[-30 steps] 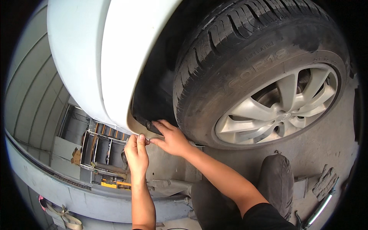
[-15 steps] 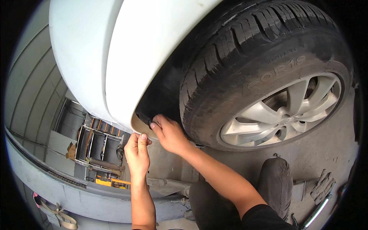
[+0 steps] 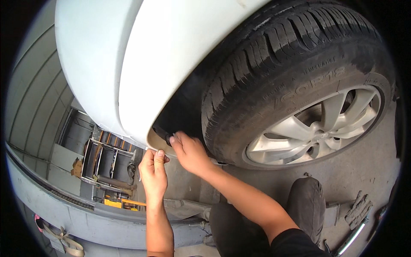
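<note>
A white car bumper [image 3: 150, 64] curves down to the front of a dark wheel arch [image 3: 180, 109]. Just under the bumper's lower corner is my left hand [image 3: 154, 171], its thumb pressed on curled fingers; whatever they pinch is hidden. My right hand [image 3: 191, 154] reaches in between the bumper's inner edge and the tyre [image 3: 239, 103]. Its fingers close at a small black piece [image 3: 168, 139] by the bumper's beige inner face; I cannot tell whether that piece belongs to the dark lining. Both hands are close together, the right one slightly higher.
The silver alloy wheel [image 3: 319, 135] fills the right side. A grey lift beam [image 3: 107, 227] crosses the lower left, before a metal rack [image 3: 109, 160] and a yellow tool [image 3: 113, 202]. Gloves [image 3: 358, 210] and a metal-shafted tool [image 3: 353, 235] lie on the floor by my knee [image 3: 306, 201].
My right hand has turned slightly at the black piece, its fingers blurred a little by motion. My left hand keeps its place at the bumper corner. The view has shifted slightly.
</note>
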Tool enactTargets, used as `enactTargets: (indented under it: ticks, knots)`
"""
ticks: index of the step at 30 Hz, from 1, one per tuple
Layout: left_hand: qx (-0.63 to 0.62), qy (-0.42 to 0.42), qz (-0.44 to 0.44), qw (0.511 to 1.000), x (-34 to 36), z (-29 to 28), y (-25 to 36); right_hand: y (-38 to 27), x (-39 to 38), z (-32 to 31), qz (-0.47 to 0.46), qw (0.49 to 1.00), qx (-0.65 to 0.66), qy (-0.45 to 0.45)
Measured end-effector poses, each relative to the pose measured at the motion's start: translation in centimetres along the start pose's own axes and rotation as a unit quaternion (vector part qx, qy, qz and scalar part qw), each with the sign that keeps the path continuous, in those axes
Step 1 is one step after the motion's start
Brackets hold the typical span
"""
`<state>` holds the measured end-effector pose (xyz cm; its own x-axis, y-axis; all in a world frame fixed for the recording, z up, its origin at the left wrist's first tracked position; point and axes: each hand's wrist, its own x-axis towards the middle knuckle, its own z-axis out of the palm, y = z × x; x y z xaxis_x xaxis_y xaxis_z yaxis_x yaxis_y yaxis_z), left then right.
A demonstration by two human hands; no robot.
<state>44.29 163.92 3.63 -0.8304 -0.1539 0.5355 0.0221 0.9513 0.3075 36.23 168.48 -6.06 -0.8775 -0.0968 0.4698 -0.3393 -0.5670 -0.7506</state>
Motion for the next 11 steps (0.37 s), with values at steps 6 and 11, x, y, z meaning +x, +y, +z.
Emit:
enactTargets:
  ticks: [6, 11]
  knots:
    - [-0.007, -0.027, -0.014, 1.000, 0.1, -0.6, -0.4, 0.3, -2.3, 0.0, -0.060, 0.996, -0.051, 0.044]
    - [0.099, -0.048, -0.006, 0.994, 0.2, -1.1, 0.8, 2.0, -1.1, -0.6, -0.059, 0.995, -0.043, -0.069]
